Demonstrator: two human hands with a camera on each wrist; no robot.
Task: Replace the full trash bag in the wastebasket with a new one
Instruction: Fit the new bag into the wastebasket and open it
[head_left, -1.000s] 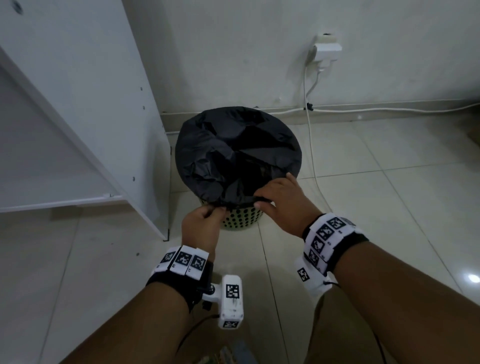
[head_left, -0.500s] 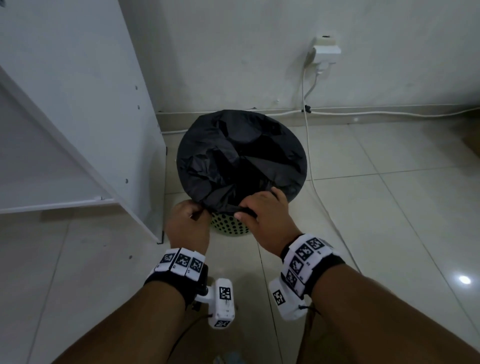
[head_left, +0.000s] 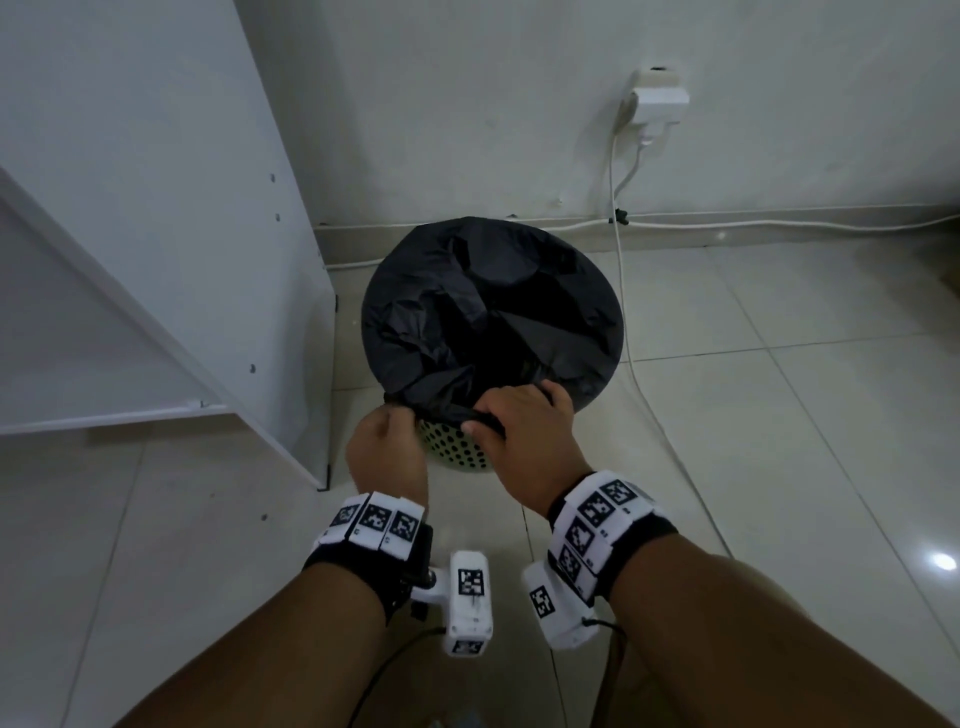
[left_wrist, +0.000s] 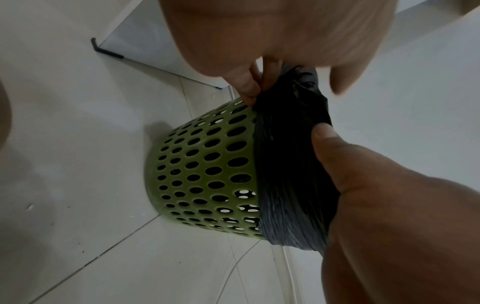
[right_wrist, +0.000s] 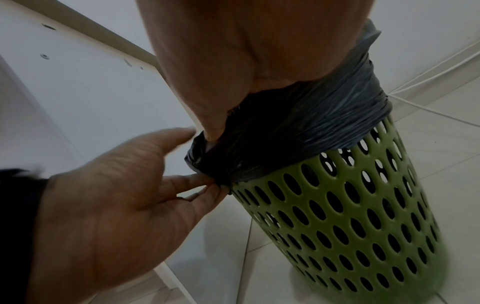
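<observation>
Frame centre: left hand (head_left: 387, 457) and right hand (head_left: 524, 441) pinch crinkled black plastic bag (head_left: 488, 312) over perforated green wastebasket (left_wrist: 205, 170) rim. Apparently fitting; next, smooth cuff down.

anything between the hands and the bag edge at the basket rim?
Nothing visible. Both hands are already on the black trash bag where it folds over the near rim of the green wastebasket: left hand pinches the edge, right hand has its grip beside it.

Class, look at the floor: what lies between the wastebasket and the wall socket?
A white cable hangs from the wall socket and trails over the tiles just right of the wastebasket; otherwise that floor is bare. The head view shows it.
</observation>
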